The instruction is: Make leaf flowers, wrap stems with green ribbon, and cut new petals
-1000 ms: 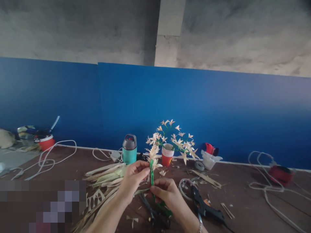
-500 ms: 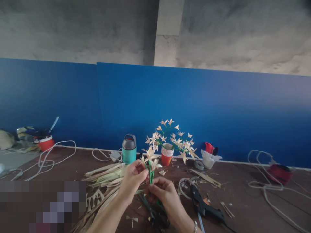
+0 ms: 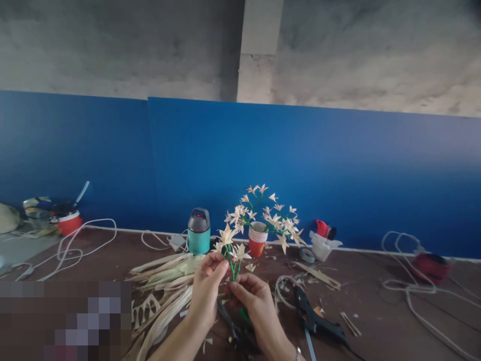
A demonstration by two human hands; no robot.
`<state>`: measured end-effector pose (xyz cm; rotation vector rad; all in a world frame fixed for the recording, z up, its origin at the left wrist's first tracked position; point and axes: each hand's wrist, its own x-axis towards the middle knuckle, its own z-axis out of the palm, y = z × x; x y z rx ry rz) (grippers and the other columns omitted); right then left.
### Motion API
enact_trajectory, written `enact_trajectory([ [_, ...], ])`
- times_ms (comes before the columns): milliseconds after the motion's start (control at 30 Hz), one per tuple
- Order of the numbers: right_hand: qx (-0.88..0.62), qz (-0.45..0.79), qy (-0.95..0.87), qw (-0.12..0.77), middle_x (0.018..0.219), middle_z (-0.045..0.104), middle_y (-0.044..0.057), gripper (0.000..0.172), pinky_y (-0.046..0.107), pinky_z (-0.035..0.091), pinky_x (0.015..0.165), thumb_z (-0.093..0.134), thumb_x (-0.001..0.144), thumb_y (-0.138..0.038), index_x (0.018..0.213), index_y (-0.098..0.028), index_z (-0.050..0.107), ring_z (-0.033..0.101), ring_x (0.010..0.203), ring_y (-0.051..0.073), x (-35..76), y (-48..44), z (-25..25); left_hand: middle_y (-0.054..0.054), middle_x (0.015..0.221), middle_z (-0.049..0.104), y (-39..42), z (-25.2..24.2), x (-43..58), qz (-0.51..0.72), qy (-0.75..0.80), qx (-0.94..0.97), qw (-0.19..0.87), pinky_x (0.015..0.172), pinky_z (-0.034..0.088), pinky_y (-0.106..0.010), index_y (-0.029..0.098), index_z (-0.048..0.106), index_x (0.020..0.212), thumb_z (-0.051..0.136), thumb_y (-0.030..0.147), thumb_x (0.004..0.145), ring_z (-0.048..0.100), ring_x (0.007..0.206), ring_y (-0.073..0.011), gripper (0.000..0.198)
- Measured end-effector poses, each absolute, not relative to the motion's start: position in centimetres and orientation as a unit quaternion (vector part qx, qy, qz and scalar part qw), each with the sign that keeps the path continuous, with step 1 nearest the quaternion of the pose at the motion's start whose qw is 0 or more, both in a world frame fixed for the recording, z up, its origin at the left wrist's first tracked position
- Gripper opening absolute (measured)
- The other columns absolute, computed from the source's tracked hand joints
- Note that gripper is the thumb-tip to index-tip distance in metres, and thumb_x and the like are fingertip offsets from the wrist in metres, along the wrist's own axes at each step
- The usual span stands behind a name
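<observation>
Between my hands stands a small spray of cream artificial flowers [image 3: 227, 234] on green-wrapped stems. My left hand [image 3: 210, 273] is closed, its thumb and fingers pinching a stem just below the blooms. Lower down, my right hand [image 3: 252, 296] pinches the joined green stems; their lower ends are hidden behind its fingers. Beyond the hands, a stack of red and white paper cups [image 3: 257, 240] holds more flower sprays [image 3: 276, 220]. Dark-handled scissors [image 3: 235, 328] lie on the table under my hands, partly covered by the right one.
Dried husk strips [image 3: 165, 296] are heaped at the left. A black glue gun [image 3: 317, 318] with its cord lies at the right. Behind stand a teal jar with a grey lid [image 3: 199, 233], a roll of tape [image 3: 307, 256] and a white container [image 3: 323, 246]. White cables [image 3: 409, 291] trail at the far right.
The flowers in my hands have spread apart: one bloom leans further left and the stems now fork more widely. Both hands keep their pinch in nearly the same place.
</observation>
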<state>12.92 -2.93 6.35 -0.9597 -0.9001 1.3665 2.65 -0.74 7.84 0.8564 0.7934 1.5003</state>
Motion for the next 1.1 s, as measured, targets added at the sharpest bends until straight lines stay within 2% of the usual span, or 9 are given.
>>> enact_trajectory([
  [233,-0.419,0.551,-0.432,0.578,0.053,0.063,0.000,0.038,0.019,0.035,0.042,0.082,0.050,-0.045,0.062,-0.015,0.062,0.047,0.042,0.008,13.0,-2.5,5.6,-0.001,0.073,0.067,-0.3,7.9,2.0,0.631,0.311,0.403,0.586,0.065,0.047,-0.024,0.016,0.065,0.083,0.071,0.024,0.066,0.061,0.069,-0.0152,0.020],
  [467,-0.432,0.523,-0.450,0.581,0.052,0.060,-0.001,0.038,0.019,0.034,0.043,0.079,0.054,-0.048,0.061,-0.014,0.065,0.044,0.044,0.008,13.4,-2.7,6.5,-0.002,0.071,0.067,-0.4,8.5,1.6,0.593,0.307,0.424,0.612,0.063,0.045,-0.023,0.016,0.064,0.071,0.071,0.022,0.065,0.060,0.068,-0.0153,0.011],
  [667,-0.413,0.509,-0.461,0.599,0.053,0.058,-0.002,0.035,0.020,0.036,0.043,0.080,0.055,-0.044,0.065,-0.014,0.064,0.044,0.044,0.008,13.9,-2.4,6.6,-0.001,0.076,0.066,-0.6,8.8,1.4,0.580,0.301,0.462,0.600,0.069,0.045,-0.023,0.016,0.066,0.079,0.073,0.022,0.067,0.060,0.077,-0.0162,0.015],
  [900,-0.363,0.529,-0.455,0.617,0.059,0.056,-0.004,0.032,0.019,0.038,0.043,0.080,0.058,-0.037,0.066,-0.017,0.056,0.046,0.046,0.008,13.8,-2.5,6.9,-0.001,0.069,0.068,-0.7,8.9,1.6,0.585,0.338,0.452,0.583,0.065,0.045,-0.022,0.015,0.065,0.071,0.076,0.027,0.064,0.060,0.069,-0.0149,0.018],
  [1100,-0.341,0.534,-0.444,0.634,0.057,0.050,-0.006,0.029,0.016,0.033,0.044,0.077,0.065,-0.034,0.068,-0.018,0.052,0.039,0.048,0.006,13.8,-2.7,6.6,-0.001,0.066,0.066,-0.5,8.4,1.8,0.604,0.339,0.405,0.597,0.057,0.046,-0.025,0.015,0.064,0.071,0.077,0.029,0.062,0.058,0.060,-0.0145,0.021],
])
